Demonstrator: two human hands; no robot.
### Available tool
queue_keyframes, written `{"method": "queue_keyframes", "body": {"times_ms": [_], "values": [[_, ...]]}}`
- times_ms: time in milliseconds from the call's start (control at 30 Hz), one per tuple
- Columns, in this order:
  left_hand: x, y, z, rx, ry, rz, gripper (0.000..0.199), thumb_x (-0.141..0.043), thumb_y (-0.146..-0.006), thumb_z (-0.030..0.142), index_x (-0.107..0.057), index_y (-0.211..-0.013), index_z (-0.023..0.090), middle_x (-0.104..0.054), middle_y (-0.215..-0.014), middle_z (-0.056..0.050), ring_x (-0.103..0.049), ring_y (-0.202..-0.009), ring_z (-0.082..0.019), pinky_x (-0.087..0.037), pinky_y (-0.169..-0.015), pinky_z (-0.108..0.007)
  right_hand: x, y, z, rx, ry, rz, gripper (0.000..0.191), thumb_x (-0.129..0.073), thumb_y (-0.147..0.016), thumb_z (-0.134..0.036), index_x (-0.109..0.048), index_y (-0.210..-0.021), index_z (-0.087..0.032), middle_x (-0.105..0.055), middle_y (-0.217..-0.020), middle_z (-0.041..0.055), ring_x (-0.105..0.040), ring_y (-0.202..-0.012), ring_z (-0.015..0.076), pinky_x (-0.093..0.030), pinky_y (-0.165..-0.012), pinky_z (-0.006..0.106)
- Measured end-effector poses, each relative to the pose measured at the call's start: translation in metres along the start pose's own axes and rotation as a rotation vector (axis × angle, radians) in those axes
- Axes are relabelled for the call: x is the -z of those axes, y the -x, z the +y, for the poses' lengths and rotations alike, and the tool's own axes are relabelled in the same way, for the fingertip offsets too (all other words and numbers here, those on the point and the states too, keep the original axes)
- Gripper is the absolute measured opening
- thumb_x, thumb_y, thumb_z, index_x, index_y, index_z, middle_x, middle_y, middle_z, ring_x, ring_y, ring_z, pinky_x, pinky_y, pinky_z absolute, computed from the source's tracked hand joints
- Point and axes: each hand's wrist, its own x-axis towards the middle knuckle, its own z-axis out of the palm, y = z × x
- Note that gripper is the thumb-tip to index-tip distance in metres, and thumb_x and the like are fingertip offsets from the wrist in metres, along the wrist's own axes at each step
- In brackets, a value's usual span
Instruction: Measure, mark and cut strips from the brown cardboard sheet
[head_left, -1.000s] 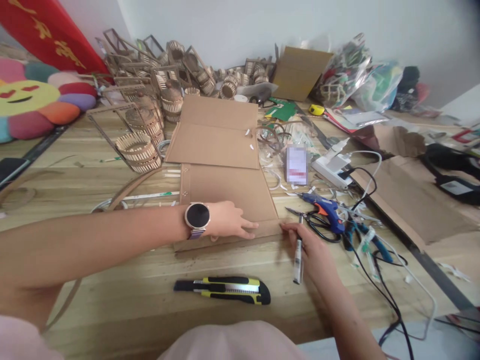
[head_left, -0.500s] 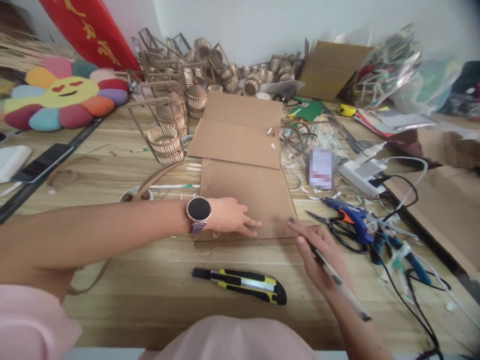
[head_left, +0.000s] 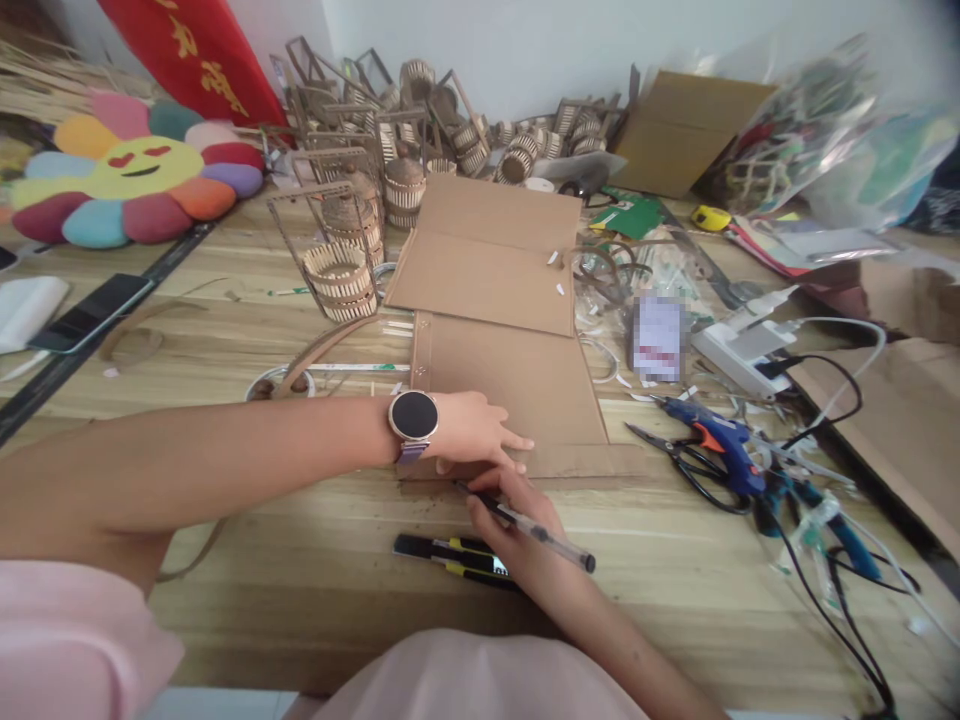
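Note:
My left hand (head_left: 476, 430), with a watch (head_left: 414, 414) on its wrist, lies with fingers spread on a brown cardboard sheet (head_left: 517, 370). Close beside its fingertips, my right hand (head_left: 517, 515) grips a pen (head_left: 551, 540), whose tip points left at the sheet's near edge. Along that edge runs a narrow, partly see-through strip (head_left: 592, 465) that reaches past the sheet on the right. A black and yellow utility knife (head_left: 442, 552) lies on the table below, its right end hidden by my right hand. Another cardboard piece (head_left: 487, 265) overlaps the sheet's far end.
Small slatted baskets (head_left: 341, 280) crowd the back left. To the right lie scissors (head_left: 697, 470), a blue glue gun (head_left: 720, 440), pliers (head_left: 840, 535), cables and a white power strip (head_left: 742, 350). A flower cushion (head_left: 142, 175) and a phone (head_left: 94, 312) are at the left.
My right hand has moved left with the pen, from the sheet's right corner to beside my left hand, now covering part of the knife. The view has shifted slightly.

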Motion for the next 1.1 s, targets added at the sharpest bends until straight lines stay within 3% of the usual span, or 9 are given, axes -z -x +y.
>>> {"method": "queue_keyframes", "body": {"times_ms": [200, 400, 500, 633, 733, 833, 933, 1033, 1100], "values": [[-0.001, -0.003, -0.002, -0.004, -0.015, -0.014, 0.092, -0.085, -0.06, 0.013, -0.05, -0.138, 0.047, -0.03, -0.161, 0.01, -0.053, -0.117, -0.03, -0.049, -0.077, -0.036, -0.007, -0.003, -0.003, 0.017, -0.008, -0.025, 0.005, -0.055, -0.083, -0.019, -0.058, -0.081, -0.023, -0.069, -0.076, 0.0011, -0.065, -0.076, 0.0184, -0.051, -0.073, 0.031], [-0.004, 0.0, -0.003, -0.012, 0.041, 0.091, 0.086, -0.086, -0.057, 0.01, -0.058, -0.13, 0.046, -0.037, -0.157, 0.008, -0.055, -0.11, -0.029, -0.048, -0.075, -0.034, 0.006, 0.0, 0.001, 0.012, 0.022, 0.005, 0.006, -0.055, -0.083, -0.019, -0.059, -0.081, -0.024, -0.071, -0.079, 0.0016, -0.065, -0.073, 0.0176, -0.051, -0.069, 0.03], [-0.003, 0.0, -0.004, -0.011, 0.042, 0.072, 0.087, -0.086, -0.055, 0.009, -0.059, -0.129, 0.047, -0.036, -0.158, 0.009, -0.054, -0.112, -0.03, -0.048, -0.077, -0.035, 0.028, 0.008, 0.012, -0.06, 0.054, 0.032, 0.008, -0.055, -0.086, -0.025, -0.062, -0.083, -0.024, -0.072, -0.078, 0.0023, -0.066, -0.071, 0.0181, -0.05, -0.064, 0.029], [-0.004, -0.003, -0.005, 0.01, 0.07, 0.012, 0.094, -0.085, -0.053, 0.007, -0.055, -0.131, 0.051, -0.033, -0.159, 0.012, -0.053, -0.114, -0.03, -0.048, -0.079, -0.035, 0.075, 0.026, 0.04, -0.218, 0.155, 0.141, 0.02, -0.056, -0.086, -0.04, -0.065, -0.078, -0.024, -0.069, -0.071, 0.002, -0.063, -0.062, 0.0178, -0.047, -0.052, 0.026], [-0.008, -0.005, -0.007, -0.009, 0.056, 0.044, 0.096, -0.086, -0.051, 0.007, -0.056, -0.132, 0.05, -0.034, -0.159, 0.011, -0.054, -0.112, -0.03, -0.048, -0.075, -0.034, 0.112, 0.038, 0.059, -0.282, 0.321, 0.314, 0.025, -0.057, -0.08, -0.048, -0.062, -0.072, -0.025, -0.068, -0.066, 0.0024, -0.061, -0.056, 0.019, -0.043, -0.046, 0.028], [-0.008, -0.006, -0.007, -0.005, 0.056, 0.077, 0.097, -0.086, -0.048, 0.005, -0.058, -0.128, 0.051, -0.037, -0.157, 0.011, -0.055, -0.109, -0.029, -0.048, -0.072, -0.033, 0.13, 0.041, 0.059, -0.342, 0.426, 0.507, 0.026, -0.059, -0.076, -0.05, -0.06, -0.07, -0.026, -0.067, -0.063, 0.0019, -0.052, -0.044, 0.0161, -0.039, -0.042, 0.029], [-0.004, -0.003, -0.006, 0.007, 0.024, 0.052, 0.095, -0.087, -0.051, 0.009, -0.056, -0.131, 0.05, -0.036, -0.158, 0.006, -0.055, -0.112, -0.03, -0.048, -0.073, -0.033, 0.116, 0.033, 0.036, -0.256, 0.3, 0.471, 0.02, -0.059, -0.078, -0.045, -0.062, -0.073, -0.026, -0.069, -0.067, 0.0026, -0.059, -0.053, 0.0174, -0.046, -0.047, 0.027], [-0.002, 0.001, -0.003, 0.021, -0.024, 0.04, 0.093, -0.085, -0.058, 0.01, -0.052, -0.137, 0.046, -0.051, -0.145, -0.004, -0.058, -0.11, -0.029, -0.046, -0.074, -0.032, 0.079, 0.02, 0.003, -0.131, 0.066, 0.166, 0.014, -0.058, -0.082, -0.036, -0.065, -0.077, -0.025, -0.071, -0.071, 0.0017, -0.063, -0.06, 0.0168, -0.049, -0.053, 0.025], [-0.006, 0.003, 0.0, 0.107, 0.05, 0.114, 0.081, -0.079, -0.066, 0.009, -0.055, -0.134, 0.045, -0.068, -0.118, -0.005, -0.064, -0.093, -0.024, -0.045, -0.072, -0.029, 0.052, 0.011, -0.013, -0.078, -0.032, -0.007, 0.013, -0.056, -0.085, -0.03, -0.066, -0.078, -0.025, -0.07, -0.07, -0.0009, -0.063, -0.061, 0.0148, -0.05, -0.057, 0.024]]}}
